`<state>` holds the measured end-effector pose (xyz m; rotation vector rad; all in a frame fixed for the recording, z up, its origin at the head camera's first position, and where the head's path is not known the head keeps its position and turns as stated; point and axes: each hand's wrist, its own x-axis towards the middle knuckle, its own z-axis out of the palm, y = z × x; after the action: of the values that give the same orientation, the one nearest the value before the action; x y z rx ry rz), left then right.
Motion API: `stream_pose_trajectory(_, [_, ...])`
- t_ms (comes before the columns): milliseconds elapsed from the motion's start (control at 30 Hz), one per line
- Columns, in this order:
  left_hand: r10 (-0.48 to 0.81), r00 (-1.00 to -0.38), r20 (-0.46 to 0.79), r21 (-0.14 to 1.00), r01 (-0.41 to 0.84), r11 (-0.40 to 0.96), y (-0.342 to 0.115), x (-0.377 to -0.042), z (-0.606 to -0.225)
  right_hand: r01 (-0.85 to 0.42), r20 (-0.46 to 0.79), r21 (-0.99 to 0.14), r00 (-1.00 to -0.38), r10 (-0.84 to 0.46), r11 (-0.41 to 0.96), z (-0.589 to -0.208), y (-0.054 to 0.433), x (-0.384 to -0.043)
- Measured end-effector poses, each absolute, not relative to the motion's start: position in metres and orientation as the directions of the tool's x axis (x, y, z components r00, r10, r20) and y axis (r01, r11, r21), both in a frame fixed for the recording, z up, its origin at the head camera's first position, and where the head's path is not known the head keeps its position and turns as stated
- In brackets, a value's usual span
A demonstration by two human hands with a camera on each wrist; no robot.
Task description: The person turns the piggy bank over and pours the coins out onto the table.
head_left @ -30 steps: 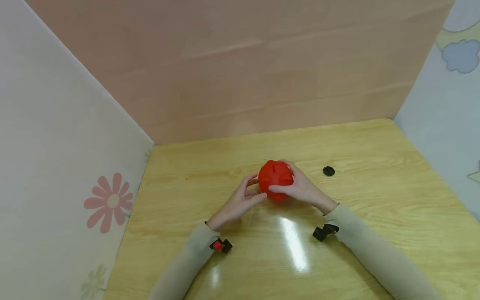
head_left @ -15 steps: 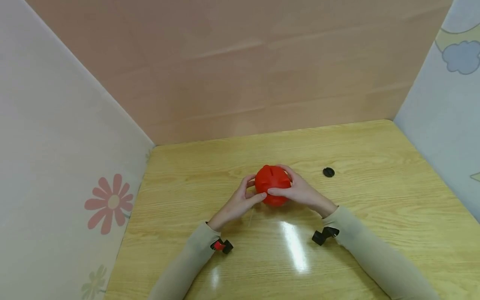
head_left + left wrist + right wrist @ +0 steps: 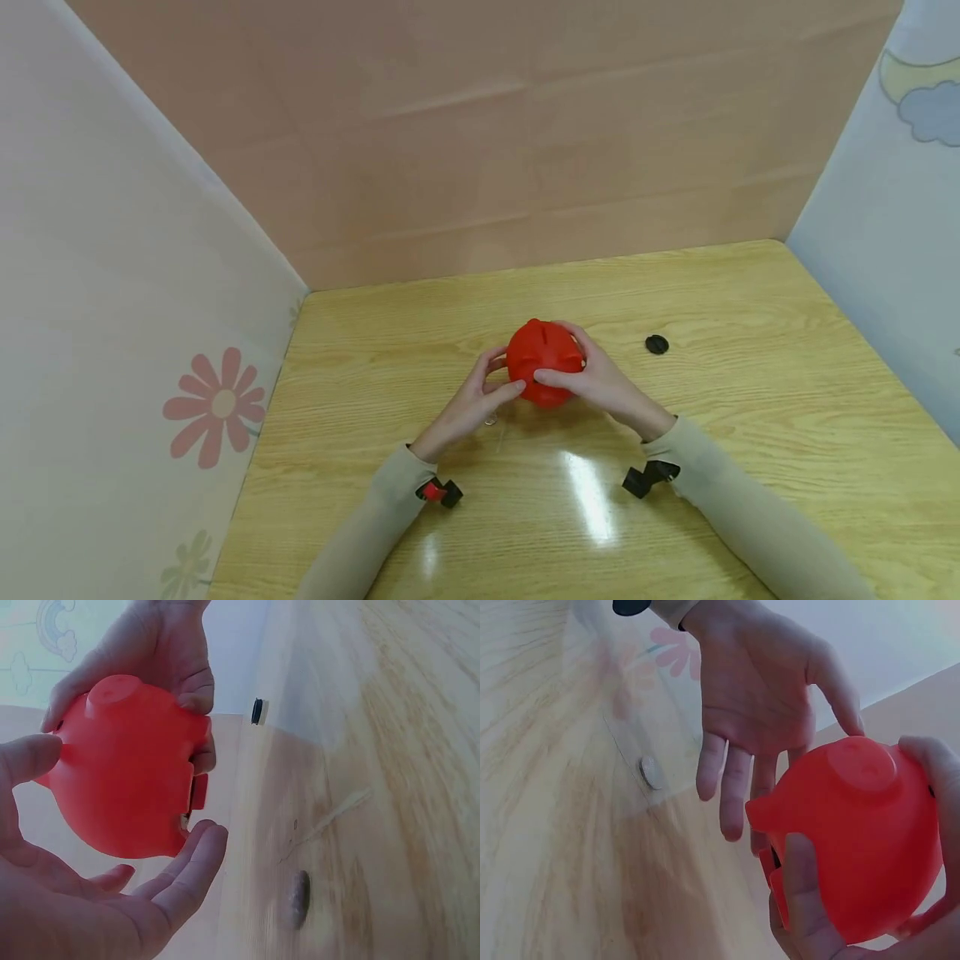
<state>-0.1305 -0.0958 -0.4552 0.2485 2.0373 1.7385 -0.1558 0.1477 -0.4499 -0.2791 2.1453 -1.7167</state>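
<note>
One red, rounded, smooth plastic-looking pig-shaped coin bank is held above one yellow, wood-grain table; the bank is the reference for all positions as seen from the head. One narrow slot shows on its top.

Two hands are at the bank. The right hand, on its right side, grips it between thumb and curled fingers. The left hand, on its left side, is spread wide: the thumb touches the bank, and the extended fingers lie near its underside.

One silver-coloured, disc-shaped metal-looking coin lies on the table, near the bank, on its lower left. One black, round, flat plug lies on the table well apart from the bank, to its right. Two beige fabric sleeves extend below the bank, one per side.
</note>
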Motion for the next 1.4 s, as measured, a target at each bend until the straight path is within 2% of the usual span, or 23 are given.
stream_pose_trajectory(200, [0.404, -0.891, -0.207, 0.967, -0.124, 0.221, -0.095, -0.128, -0.453, 0.038, -0.127, -0.974, -0.908, -0.400, 0.224, -0.451, 0.150, -0.157])
stream_pose_trajectory(433, [0.400, -0.893, -0.207, 0.960, -0.106, 0.260, -0.095, -0.126, -0.453, -0.022, -0.084, -0.953, -0.939, -0.334, 0.302, -0.463, 0.148, -0.157])
stream_pose_trajectory(667, [0.411, -0.889, -0.201, 0.965, -0.109, 0.237, -0.093, -0.126, -0.450, 0.030, -0.117, -0.970, -0.928, -0.354, 0.243, -0.460, 0.146, -0.157])
stream_pose_trajectory(1400, [0.418, -0.891, -0.178, 0.982, -0.130, 0.140, -0.094, -0.129, -0.445, 0.060, -0.157, -0.965, -0.911, -0.381, 0.256, -0.441, 0.145, -0.153])
